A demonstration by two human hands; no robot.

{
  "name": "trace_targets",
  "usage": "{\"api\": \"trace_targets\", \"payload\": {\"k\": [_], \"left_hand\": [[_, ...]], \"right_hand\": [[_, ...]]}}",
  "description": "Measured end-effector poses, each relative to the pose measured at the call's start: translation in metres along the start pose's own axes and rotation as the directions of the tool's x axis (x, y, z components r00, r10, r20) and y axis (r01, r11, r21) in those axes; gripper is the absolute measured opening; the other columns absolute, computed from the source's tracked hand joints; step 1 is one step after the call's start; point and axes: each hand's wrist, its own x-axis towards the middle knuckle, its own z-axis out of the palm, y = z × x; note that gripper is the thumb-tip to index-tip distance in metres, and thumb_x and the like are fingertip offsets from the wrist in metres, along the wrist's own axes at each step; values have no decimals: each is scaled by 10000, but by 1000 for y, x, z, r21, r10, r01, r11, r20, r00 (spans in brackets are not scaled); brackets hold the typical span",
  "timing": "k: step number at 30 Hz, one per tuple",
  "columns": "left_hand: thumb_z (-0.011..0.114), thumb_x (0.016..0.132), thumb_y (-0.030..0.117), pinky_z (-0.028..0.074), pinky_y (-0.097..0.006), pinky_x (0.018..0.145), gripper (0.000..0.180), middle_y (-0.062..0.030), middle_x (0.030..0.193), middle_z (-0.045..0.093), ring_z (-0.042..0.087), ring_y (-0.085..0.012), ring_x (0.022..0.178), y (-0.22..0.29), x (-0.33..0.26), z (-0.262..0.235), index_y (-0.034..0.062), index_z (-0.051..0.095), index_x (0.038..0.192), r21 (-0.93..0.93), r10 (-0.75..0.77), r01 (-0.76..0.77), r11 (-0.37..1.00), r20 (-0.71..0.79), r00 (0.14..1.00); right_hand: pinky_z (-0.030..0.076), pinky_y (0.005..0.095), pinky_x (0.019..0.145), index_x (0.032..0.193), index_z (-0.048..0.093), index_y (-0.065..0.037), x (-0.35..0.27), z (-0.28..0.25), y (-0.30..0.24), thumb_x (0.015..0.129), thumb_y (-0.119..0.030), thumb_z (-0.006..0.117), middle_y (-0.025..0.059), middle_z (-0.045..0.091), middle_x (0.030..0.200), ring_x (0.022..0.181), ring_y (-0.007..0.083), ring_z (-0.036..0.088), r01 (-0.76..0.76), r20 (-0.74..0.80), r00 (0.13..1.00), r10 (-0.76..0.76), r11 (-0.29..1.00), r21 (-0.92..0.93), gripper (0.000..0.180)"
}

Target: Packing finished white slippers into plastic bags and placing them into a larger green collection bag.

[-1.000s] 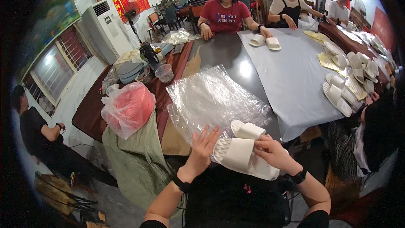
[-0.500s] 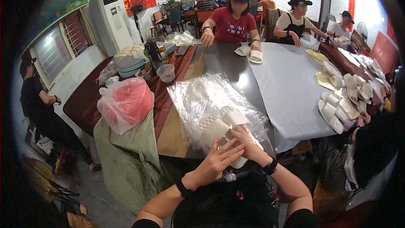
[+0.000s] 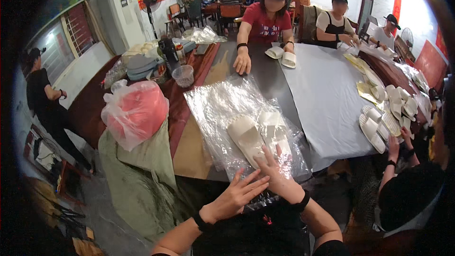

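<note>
Two cream slippers, the left one [image 3: 246, 135] and the right one [image 3: 272, 125], lie side by side on a pile of clear plastic bags [image 3: 208, 102], toes pointing away from me. Whether a bag encloses them I cannot tell. My right hand [image 3: 283, 182] is open, its spread fingertips at the heel ends of the slippers. Just left of it, my left hand [image 3: 237, 194] is open with fingers apart, overlapping the right hand's edge and holding nothing.
A tied bag with red contents [image 3: 135, 116] sits at the left by a clear tub [image 3: 183, 76]. Across the table a person in red [image 3: 265, 21] rests one hand near the bags, the other by white slippers [image 3: 288, 59]. More slippers [image 3: 372, 128] lie at the right, near another person's hands.
The slippers have moved away from me and lie flatter on the bags. My right hand has spread its fingers. The person opposite has reached toward the bags.
</note>
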Motion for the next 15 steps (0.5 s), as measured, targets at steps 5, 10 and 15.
{"api": "trace_targets", "payload": {"k": [5,10,15], "left_hand": [[571,750,-154,195,-630,1232,744,-97,1600,457,370,-345,1512,-2,4,5,48,543,1466,-21,41,-42,999,-15,999],[589,737,-140,232,-649,1209,752,-94,1586,474,389,-361,1497,-5,6,7,67,554,1460,-2,78,-78,997,-10,997],[695,775,-9,295,-612,1180,743,-109,1599,449,407,-339,1484,-11,-2,-8,93,518,1490,-3,141,-142,990,134,981]], "right_hand": [[318,775,1047,1463,510,-143,-9,-19,-16,861,-185,721,229,274,1641,1469,631,204,-268,189,940,283,958,-104,640],[353,670,1124,1452,512,-82,0,-2,-11,847,-149,688,226,289,1634,1497,604,155,-135,226,959,173,975,-174,634],[351,677,1117,1418,564,-107,-3,-20,-17,867,-118,677,169,282,1658,1536,524,152,-71,183,982,57,995,70,563]]}}
